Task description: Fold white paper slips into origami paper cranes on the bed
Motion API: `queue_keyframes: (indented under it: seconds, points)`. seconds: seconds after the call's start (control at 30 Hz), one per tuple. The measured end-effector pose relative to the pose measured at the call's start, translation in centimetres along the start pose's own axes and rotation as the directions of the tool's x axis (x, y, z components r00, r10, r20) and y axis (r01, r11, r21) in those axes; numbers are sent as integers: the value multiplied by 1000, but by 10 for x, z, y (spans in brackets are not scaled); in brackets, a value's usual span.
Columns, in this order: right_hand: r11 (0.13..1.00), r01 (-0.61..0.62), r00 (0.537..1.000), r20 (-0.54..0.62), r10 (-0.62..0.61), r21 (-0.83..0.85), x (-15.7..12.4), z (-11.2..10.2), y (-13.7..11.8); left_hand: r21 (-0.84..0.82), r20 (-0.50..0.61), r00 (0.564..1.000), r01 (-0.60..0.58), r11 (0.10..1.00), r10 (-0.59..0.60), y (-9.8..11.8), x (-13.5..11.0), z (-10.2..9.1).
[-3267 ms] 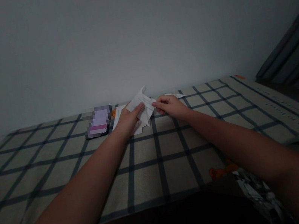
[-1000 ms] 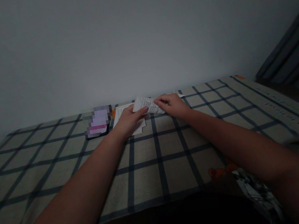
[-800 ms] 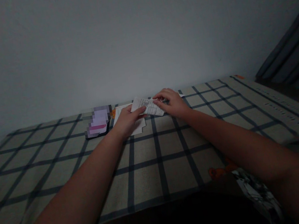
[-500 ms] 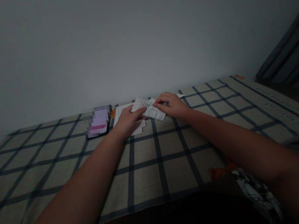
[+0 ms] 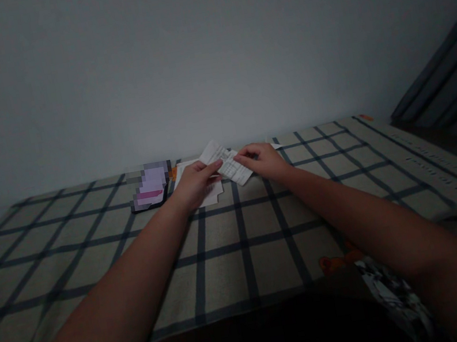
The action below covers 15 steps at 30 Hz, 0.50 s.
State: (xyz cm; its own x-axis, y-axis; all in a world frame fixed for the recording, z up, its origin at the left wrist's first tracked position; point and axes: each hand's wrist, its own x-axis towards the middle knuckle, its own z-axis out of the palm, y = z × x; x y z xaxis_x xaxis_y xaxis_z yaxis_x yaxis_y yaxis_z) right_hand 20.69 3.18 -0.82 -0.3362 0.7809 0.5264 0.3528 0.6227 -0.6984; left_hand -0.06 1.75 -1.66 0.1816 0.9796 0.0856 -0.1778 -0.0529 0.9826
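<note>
A small white slip of paper with dark printing or writing is held at a slant above the table. My left hand pinches it from the left, thumb on top. From the right, my right hand grips its edge between thumb and fingers. More white paper sheets lie on the tablecloth under and beside my left hand. A corner of white paper shows behind my right hand. What is printed on the slip is too small to read.
A phone with a lit, pixelated screen lies left of the papers. The checked tablecloth covers the table, which meets a plain wall at the back. A dark curtain hangs at the right.
The slip has tilted and shifted slightly in my fingers, its upper left corner now a little higher and its surface flatter. Both hands stay almost in place; phone and loose sheets have not moved.
</note>
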Motion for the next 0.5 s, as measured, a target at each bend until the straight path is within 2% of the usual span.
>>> queue_keyframes:
  seconds: [0.13,0.23,0.33,0.5]
  points:
    - [991,-64,996,62,57,116,0,3,-1,-37,-42,998,-52,998,51,2,0,0]
    - [978,-98,988,136,74,183,1,4,1,-48,-58,997,-50,998,47,3,-1,2]
    - [964,-125,979,184,83,233,2,4,1,-40,-23,1000,-3,999,2,3,-2,2]
    - [949,-144,985,134,110,281,2,3,-1,-6,77,996,52,999,-52,1,-3,1]
